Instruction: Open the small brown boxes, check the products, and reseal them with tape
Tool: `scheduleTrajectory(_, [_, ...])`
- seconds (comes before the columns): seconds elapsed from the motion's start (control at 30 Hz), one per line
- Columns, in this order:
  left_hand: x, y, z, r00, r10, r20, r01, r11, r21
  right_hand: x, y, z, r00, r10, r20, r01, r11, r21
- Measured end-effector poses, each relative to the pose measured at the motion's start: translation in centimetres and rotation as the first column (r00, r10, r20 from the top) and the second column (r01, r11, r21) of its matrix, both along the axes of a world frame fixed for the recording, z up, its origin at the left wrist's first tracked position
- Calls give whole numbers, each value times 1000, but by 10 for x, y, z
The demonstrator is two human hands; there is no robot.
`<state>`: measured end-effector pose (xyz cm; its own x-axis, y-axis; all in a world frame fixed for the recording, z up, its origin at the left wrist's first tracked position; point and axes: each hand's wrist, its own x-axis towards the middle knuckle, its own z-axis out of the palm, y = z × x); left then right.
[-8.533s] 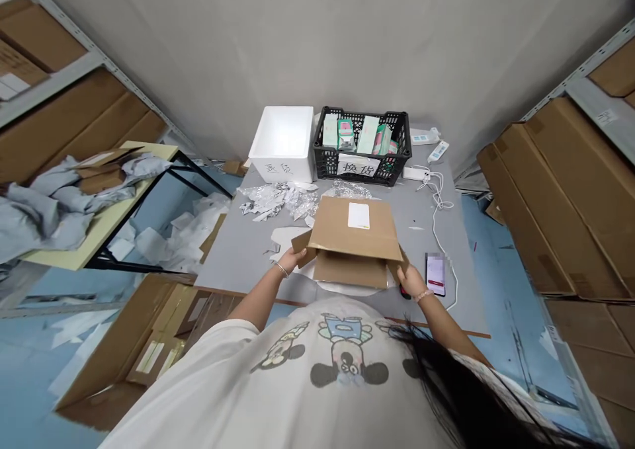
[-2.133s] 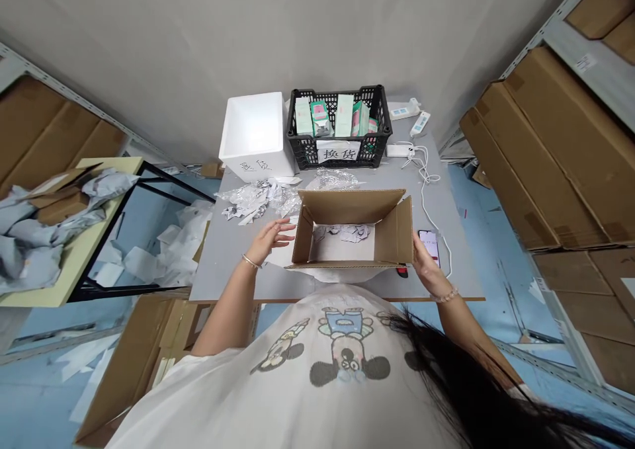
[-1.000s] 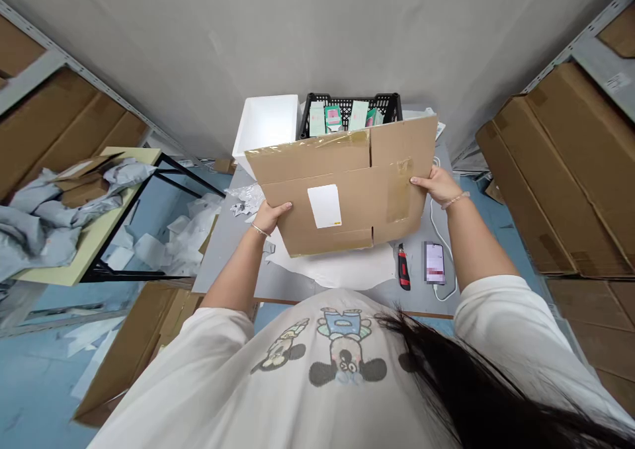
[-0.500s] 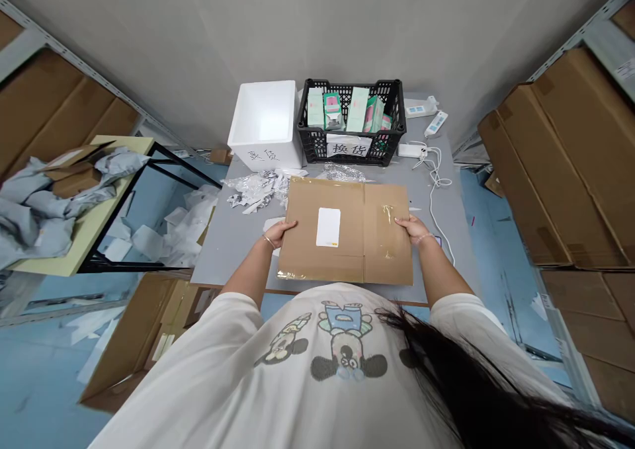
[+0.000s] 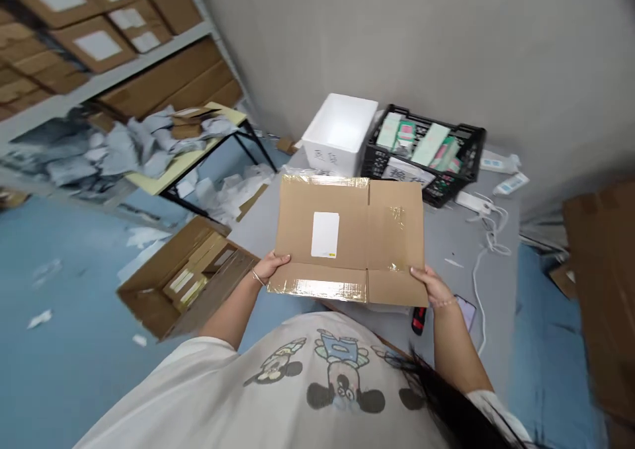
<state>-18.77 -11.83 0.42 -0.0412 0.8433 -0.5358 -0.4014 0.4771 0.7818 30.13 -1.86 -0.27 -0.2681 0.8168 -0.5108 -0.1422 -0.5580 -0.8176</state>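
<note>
Over a grey surface, the left hand and right hand gripped a flattened cardboard box by its near corners.

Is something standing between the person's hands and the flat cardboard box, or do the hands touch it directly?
Nothing visible stands between them. The left hand and the right hand both rest directly on the lower edge of the flattened cardboard box.
</note>
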Motion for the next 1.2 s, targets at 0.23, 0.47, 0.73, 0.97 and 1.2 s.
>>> scheduleTrajectory(0.23, [-25,-100,-7,945,325,27,-325,946,5,-75,23,-31,969,229,-91,-236,969,-77])
scheduleTrajectory(0.47, [-55,-172,-17,700,712,49,-710,702,-58,-247,14,2,745,285,-604,-394,917,-53])
scheduleTrajectory(0.73, [-157,-141,-59,603,792,98,-779,610,-143,-503,-66,-17,890,411,-198,-441,886,-143])
scheduleTrajectory(0.97, [-310,-21,-68,619,775,127,-764,631,-131,-666,25,-50,993,102,56,-101,995,-10])
scheduleTrajectory(1.2, [-400,88,-62,653,749,114,-726,662,-184,-755,130,-56,970,2,243,5,1000,-30])
